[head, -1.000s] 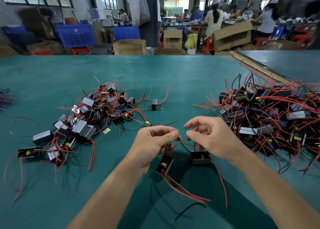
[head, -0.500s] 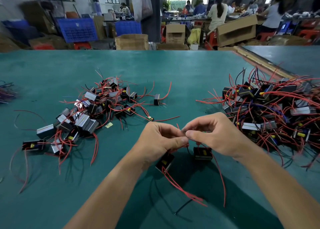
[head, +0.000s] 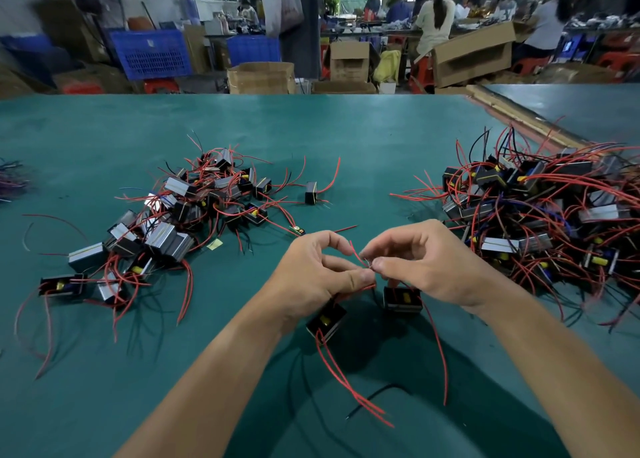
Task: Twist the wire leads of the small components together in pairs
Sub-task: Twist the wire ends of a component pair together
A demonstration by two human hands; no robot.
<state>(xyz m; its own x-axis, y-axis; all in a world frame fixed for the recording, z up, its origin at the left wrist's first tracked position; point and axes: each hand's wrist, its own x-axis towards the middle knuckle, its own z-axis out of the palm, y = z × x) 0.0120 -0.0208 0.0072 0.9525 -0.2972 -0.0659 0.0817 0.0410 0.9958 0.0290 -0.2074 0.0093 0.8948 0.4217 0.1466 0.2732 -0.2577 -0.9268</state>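
Two small black block components with yellow centres hang or lie just below my hands: one (head: pixel 326 322) under my left wrist, tilted, the other (head: pixel 401 299) under my right palm on the green table (head: pixel 346 139). My left hand (head: pixel 317 277) pinches their thin red leads (head: pixel 360 255) between thumb and forefinger. My right hand (head: pixel 420 262) pinches the bare lead ends right beside the left thumb tip. The two hands touch at the fingertips. Long red leads and a black one trail toward me from both components.
A pile of components with red wires (head: pixel 173 211) lies to the left. A bigger tangled pile (head: pixel 540 215) lies to the right, close to my right forearm. A single component (head: pixel 311 193) sits between them. Beyond the table stand cardboard boxes, blue crates and seated people.
My hands have come together: a gap lay between their fingertips a second ago, and now they meet on the lead ends. Both components rose slightly with the hands.
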